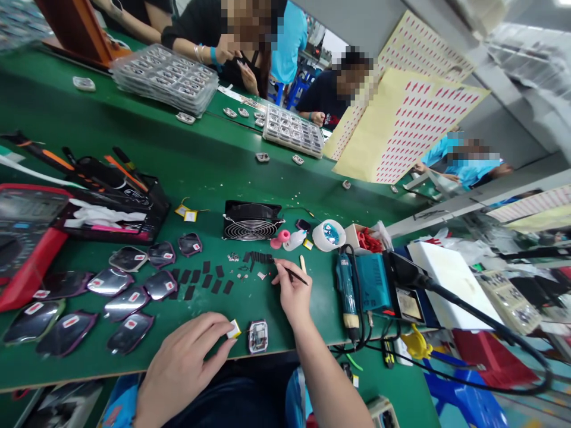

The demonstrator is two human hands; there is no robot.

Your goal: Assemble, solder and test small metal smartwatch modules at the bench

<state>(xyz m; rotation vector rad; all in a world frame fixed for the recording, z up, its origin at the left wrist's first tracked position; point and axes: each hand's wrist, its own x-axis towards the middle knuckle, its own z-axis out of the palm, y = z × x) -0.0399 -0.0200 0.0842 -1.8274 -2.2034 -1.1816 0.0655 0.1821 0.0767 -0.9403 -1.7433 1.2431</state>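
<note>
Near the front edge of the green table, my left hand (190,356) pinches a small white and yellow battery (233,329) between thumb and fingers. Just right of it, a small device with exposed inner parts (258,336) lies on the table. My right hand (294,291) holds dark tweezers (292,273), its fingers closed round them. The tweezers' tip is beside a row of black pads (261,257). More black rectangular pads (206,267) lie apart to the left, and small loose parts (233,257) sit between.
Purple-rimmed covers (127,303) spread over the left. A fan (252,221), glue bottle (295,239) and white tub (329,235) stand behind. An electric screwdriver (347,291) and cables are at right. Stacked trays (164,77) sit on the far ledge, with people beyond.
</note>
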